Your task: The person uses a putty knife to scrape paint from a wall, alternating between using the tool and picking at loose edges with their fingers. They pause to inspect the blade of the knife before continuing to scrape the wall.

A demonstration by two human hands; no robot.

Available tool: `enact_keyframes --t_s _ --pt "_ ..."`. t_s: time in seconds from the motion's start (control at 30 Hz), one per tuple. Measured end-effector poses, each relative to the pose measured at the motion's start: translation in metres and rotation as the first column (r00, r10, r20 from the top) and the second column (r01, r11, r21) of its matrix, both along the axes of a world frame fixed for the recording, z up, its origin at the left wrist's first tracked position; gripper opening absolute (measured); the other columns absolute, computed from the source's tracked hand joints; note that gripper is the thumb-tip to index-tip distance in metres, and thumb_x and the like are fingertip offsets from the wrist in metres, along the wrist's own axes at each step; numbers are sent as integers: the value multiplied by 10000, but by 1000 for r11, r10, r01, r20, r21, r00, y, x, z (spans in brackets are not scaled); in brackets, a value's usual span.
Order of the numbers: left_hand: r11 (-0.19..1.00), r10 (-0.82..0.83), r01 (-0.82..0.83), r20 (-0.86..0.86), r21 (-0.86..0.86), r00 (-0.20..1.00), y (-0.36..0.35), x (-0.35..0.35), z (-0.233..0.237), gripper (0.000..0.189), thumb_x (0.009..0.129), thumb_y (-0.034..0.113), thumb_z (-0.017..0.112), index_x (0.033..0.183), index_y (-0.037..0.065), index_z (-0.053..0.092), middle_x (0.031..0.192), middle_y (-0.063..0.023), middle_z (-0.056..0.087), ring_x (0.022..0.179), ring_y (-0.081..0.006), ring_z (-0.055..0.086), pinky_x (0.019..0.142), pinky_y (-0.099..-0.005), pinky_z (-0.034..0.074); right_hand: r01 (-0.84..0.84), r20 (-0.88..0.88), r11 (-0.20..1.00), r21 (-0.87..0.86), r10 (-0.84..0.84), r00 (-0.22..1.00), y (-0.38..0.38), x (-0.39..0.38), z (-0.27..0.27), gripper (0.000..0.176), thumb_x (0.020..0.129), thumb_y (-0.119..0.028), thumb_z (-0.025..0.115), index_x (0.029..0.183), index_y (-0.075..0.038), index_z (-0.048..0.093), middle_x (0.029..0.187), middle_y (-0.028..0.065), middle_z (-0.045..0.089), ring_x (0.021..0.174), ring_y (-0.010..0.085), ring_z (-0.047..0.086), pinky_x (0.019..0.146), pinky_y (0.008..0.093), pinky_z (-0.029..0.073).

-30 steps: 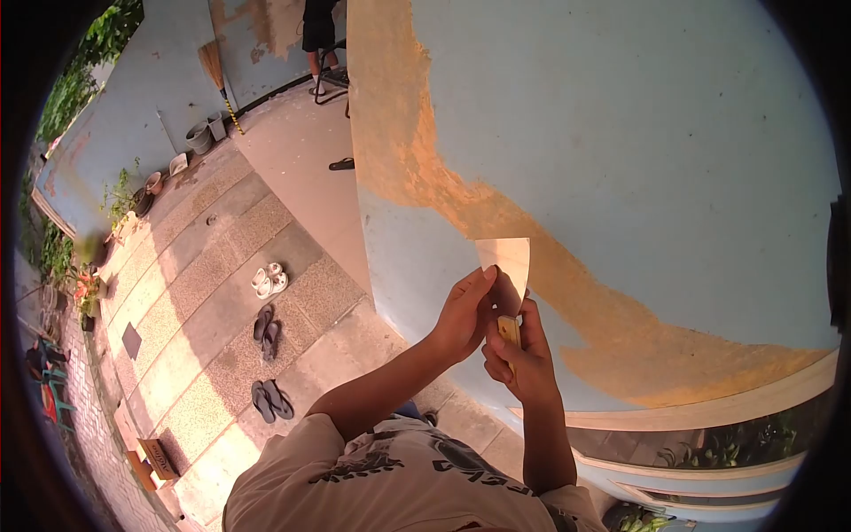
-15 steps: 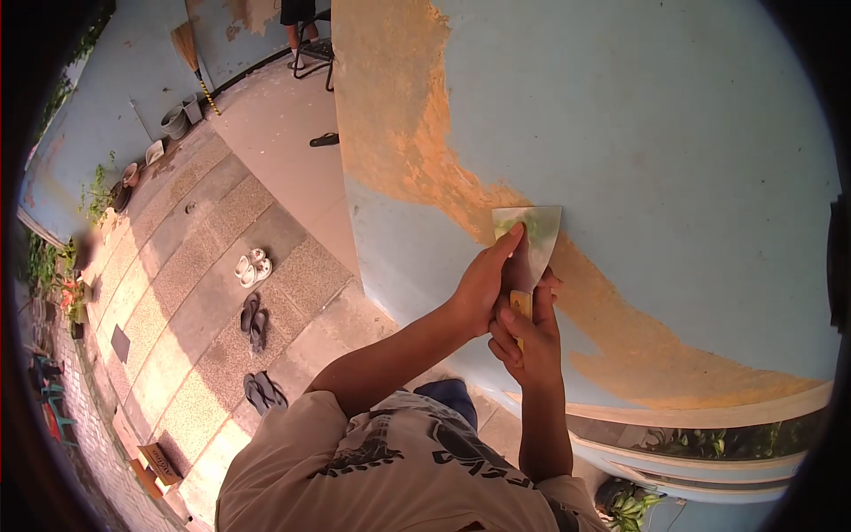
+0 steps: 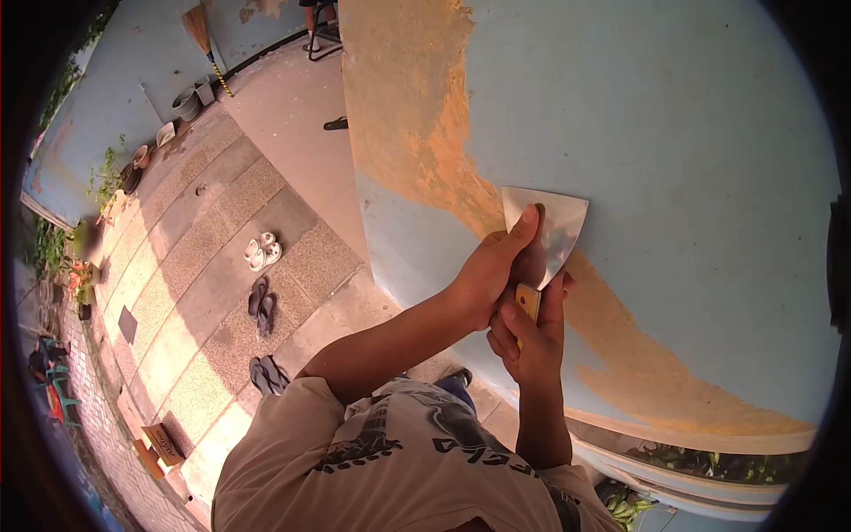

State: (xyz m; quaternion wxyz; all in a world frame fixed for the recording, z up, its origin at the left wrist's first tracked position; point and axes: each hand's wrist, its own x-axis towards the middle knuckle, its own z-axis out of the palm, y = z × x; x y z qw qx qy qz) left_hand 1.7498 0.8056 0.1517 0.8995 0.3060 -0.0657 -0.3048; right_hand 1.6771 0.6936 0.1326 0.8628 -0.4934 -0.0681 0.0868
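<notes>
Strong daylight bleaches part of the paving, crossed by broad shadow, while pale reflections glint off a scraper before the softly lit near wall; fisheye distortion bows edges toward black corners

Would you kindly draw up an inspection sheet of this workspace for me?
Surface: blue wall with a rough tan band.
Job's things: scraper, metal blade, yellow handle; contact with the wall unclear.
Clutter: white clogs and dark sandals on the ground; box at lower left.
Hands: left hand holds the blade; right hand grips the handle.
Cables: nothing seen.
Surroundings: broom and buckets by the far wall, plants, another person's legs.
</notes>
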Motion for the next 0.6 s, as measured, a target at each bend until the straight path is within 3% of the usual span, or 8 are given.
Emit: enact_keyframes --t_s 0.17,0.23,0.27,0.4,0.5,0.57,0.6 --pt "999 -42 42 -52 5 998 0 -2 4 661 950 647 431 988 -12 474 883 -212 642 819 -314 670 720 -410 570 54 -2 998 -26 -54 999 6 -6 5 790 923 16 487 1535 -305 105 830 32 498 422 52 362 371 186 294" --pt "1000 22 -22 -19 22 1000 6 3 12 657 966 625 420 1040 -25 481 893 -201 649 825 -311 671 743 -421 576 29 -15 999 -17 -29 999 8 4 10 787 921 23 486 1533 -302 114 829 35 498 427 54 359 374 184 296" --pt "999 42 -42 -24 8 999 5 3 9 660 980 603 406 1094 -43 477 888 -181 642 838 -297 673 768 -436 580 25 0 1000 -2 -25 1000 10 4 9 757 920 29 483 1518 -290 144 840 39 499 436 56 364 375 183 296" --pt "999 4 -3 -34 36 999 -2 3 -27 589 1008 547 408 1073 -32 497 870 -148 622 833 -274 668 821 -447 571 9 32 999 33 -10 999 5 -6 -2 736 921 33 483 1504 -278 157 855 45 498 443 58 365 379 184 292" --pt "993 94 -94 -4 -72 996 -7 0 -37 514 1031 487 410 1050 -14 524 864 -113 611 819 -231 657 838 -422 561 47 -41 999 -13 -48 998 -4 -13 -3 737 928 31 479 1505 -282 144 854 47 493 446 55 365 380 187 292" --pt "997 77 -75 97 -31 992 -2 -4 -26 460 1041 447 412 1019 10 553 865 -90 616 807 -197 644 819 -383 547 41 -82 999 -3 -41 996 -7 -17 3 623 936 28 492 1457 -165 210 834 44 502 471 56 391 401 189 317" --pt "997 76 -73 95 -31 993 -1 -3 -27 460 1041 447 412 1019 10 553 865 -90 616 807 -197 644 819 -383 547 42 -85 999 -4 -42 996 -6 -20 4 623 936 28 492 1457 -165 210 834 44 502 471 56 391 401 189 317"
